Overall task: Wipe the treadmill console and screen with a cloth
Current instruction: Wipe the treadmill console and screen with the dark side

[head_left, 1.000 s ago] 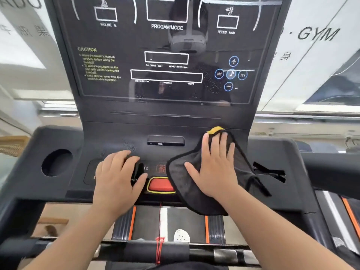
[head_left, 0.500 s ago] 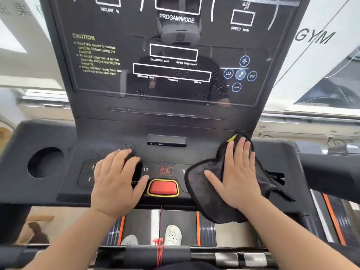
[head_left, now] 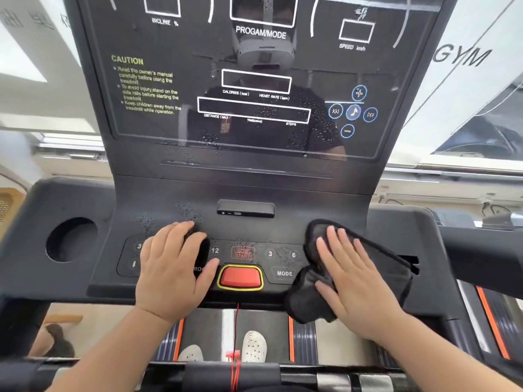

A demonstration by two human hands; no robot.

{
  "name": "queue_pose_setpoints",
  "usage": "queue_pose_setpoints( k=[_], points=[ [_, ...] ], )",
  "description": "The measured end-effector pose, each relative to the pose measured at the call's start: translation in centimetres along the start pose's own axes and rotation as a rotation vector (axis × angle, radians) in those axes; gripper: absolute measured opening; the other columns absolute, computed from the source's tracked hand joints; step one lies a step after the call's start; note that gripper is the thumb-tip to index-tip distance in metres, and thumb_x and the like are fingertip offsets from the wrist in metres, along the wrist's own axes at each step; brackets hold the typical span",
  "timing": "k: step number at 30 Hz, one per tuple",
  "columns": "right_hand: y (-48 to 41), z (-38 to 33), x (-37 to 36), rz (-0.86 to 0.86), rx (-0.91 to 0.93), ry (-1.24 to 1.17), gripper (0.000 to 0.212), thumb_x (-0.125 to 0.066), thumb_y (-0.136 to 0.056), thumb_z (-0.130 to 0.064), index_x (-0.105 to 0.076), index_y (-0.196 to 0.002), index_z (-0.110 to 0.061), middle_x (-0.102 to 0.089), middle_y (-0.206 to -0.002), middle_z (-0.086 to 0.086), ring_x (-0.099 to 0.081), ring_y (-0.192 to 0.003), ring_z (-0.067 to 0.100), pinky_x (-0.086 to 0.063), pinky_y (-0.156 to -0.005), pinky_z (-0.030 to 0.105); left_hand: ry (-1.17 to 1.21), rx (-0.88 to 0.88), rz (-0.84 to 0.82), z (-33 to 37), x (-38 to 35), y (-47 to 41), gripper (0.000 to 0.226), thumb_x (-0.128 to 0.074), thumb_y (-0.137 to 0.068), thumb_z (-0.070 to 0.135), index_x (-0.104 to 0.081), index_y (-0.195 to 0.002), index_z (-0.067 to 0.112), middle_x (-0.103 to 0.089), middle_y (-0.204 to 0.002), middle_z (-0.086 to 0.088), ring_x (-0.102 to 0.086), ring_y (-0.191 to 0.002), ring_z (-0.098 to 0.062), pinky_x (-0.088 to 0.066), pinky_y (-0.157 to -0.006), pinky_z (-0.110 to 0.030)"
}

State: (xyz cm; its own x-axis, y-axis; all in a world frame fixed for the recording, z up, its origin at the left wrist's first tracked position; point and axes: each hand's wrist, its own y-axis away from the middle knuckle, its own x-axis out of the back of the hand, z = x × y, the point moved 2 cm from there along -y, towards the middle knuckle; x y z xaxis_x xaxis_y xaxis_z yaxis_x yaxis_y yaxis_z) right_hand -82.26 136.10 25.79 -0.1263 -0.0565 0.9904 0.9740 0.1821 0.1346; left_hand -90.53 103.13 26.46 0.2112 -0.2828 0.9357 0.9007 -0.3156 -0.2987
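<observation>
Right hand (head_left: 358, 281) flat on black cloth (head_left: 311, 301) at console (head_left: 334, 213) right side; left hand (head_left: 172, 271) flat over left buttons.

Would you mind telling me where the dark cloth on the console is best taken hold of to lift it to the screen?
Probably the bunched fold of the cloth hanging over the console's near edge. It is thick and free underneath, so a grip from below and in front can close on it; the rest lies flat under the right hand.

Cloth (head_left: 376, 267) and droplets (head_left: 186, 212) lie on console (head_left: 325, 210).
</observation>
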Motion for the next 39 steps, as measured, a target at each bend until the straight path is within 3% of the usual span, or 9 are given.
queue_pose_setpoints(
  k=[5,9,17,22,25,30,34,36,39],
  points=[
    [-4.5,-0.1,1.3,0.065,-0.282,-0.144,0.095,-0.016,-0.093,-0.078,0.020,-0.160,-0.020,0.024,-0.167,0.021,0.026,-0.154,0.034,0.008,-0.127,0.051,-0.004,0.011,-0.016,0.0,0.1,0.0,0.050,-0.047,-0.090,0.049,-0.067,-0.113,0.009,-0.061,-0.127,-0.014,-0.052,-0.122,-0.039,-0.037,-0.101,-0.054],
    [-7.1,-3.6,2.2,0.048,-0.245,-0.112,0.104,-0.021,-0.090,-0.082,0.011,-0.162,-0.014,0.020,-0.167,0.024,0.022,-0.154,0.041,0.008,-0.125,0.055,-0.010,0.021,-0.041,0.1,0.1,-0.1,0.050,-0.047,-0.090,0.049,-0.067,-0.113,0.010,-0.061,-0.128,-0.014,-0.052,-0.122,-0.039,-0.037,-0.101,-0.054],
    [-0.2,-3.6,0.1,0.007,0.162,0.015,0.074,-0.034,-0.101,-0.055,-0.016,-0.163,-0.020,-0.020,-0.170,0.010,-0.014,-0.158,0.032,-0.015,-0.121,0.052,-0.012,0.023,-0.029,0.1,0.0,-0.1,0.050,-0.047,-0.089,0.049,-0.067,-0.112,0.009,-0.062,-0.126,-0.014,-0.052,-0.120,-0.040,-0.038,-0.099,-0.053],
    [-1.6,1.6,0.5,0.034,-0.170,-0.100,0.091,-0.018,-0.096,-0.075,0.017,-0.161,-0.021,0.011,-0.171,0.015,0.014,-0.158,0.033,-0.002,-0.128,0.053,-0.007,0.024,-0.030,0.1,0.1,-0.1,0.049,-0.047,-0.088,0.049,-0.067,-0.111,0.010,-0.062,-0.125,-0.014,-0.053,-0.120,-0.039,-0.038,-0.098,-0.053],
    [-4.7,0.5,1.2,0.018,-0.296,-0.120,0.106,-0.019,-0.088,-0.084,0.019,-0.160,-0.016,0.024,-0.167,0.020,0.025,-0.154,0.036,0.008,-0.126,0.053,-0.006,0.021,-0.020,0.1,0.1,-0.1,0.049,-0.048,-0.088,0.049,-0.068,-0.110,0.009,-0.062,-0.125,-0.014,-0.053,-0.119,-0.039,-0.038,-0.098,-0.052],
    [-5.0,-4.8,1.3,-0.004,-0.030,-0.063,0.080,-0.023,-0.100,-0.065,-0.001,-0.164,-0.021,0.003,-0.173,0.011,0.008,-0.159,0.034,-0.007,-0.127,0.058,-0.009,0.022,-0.024,0.2,0.0,-0.1,0.049,-0.047,-0.089,0.048,-0.067,-0.110,0.009,-0.062,-0.125,-0.014,-0.052,-0.119,-0.039,-0.037,-0.099,-0.052],
    [-0.6,-4.1,0.1,-0.010,0.211,0.000,0.070,-0.033,-0.101,-0.052,-0.019,-0.164,-0.025,-0.019,-0.171,0.001,-0.014,-0.158,0.027,-0.014,-0.122,0.051,-0.002,0.021,-0.011,0.2,0.0,-0.1,0.048,-0.048,-0.089,0.048,-0.067,-0.110,0.009,-0.062,-0.125,-0.014,-0.052,-0.118,-0.038,-0.037,-0.098,-0.052],
    [0.6,-1.7,-0.2,-0.002,0.194,-0.003,0.073,-0.032,-0.102,-0.053,-0.009,-0.165,-0.024,-0.014,-0.172,0.001,-0.009,-0.159,0.027,-0.015,-0.123,0.050,0.002,0.021,-0.012,0.2,0.0,-0.1,0.049,-0.048,-0.089,0.048,-0.067,-0.110,0.009,-0.062,-0.125,-0.014,-0.052,-0.119,-0.038,-0.037,-0.098,-0.052],
    [-0.4,1.8,-0.1,0.017,-0.064,-0.102,0.079,-0.019,-0.102,-0.062,0.015,-0.161,-0.023,0.007,-0.172,0.004,0.010,-0.159,0.025,-0.007,-0.128,0.050,0.002,0.023,-0.029,0.1,-0.1,0.0,0.049,-0.047,-0.089,0.049,-0.067,-0.110,0.010,-0.061,-0.125,-0.013,-0.052,-0.120,-0.038,-0.036,-0.100,-0.051]
  ],
)
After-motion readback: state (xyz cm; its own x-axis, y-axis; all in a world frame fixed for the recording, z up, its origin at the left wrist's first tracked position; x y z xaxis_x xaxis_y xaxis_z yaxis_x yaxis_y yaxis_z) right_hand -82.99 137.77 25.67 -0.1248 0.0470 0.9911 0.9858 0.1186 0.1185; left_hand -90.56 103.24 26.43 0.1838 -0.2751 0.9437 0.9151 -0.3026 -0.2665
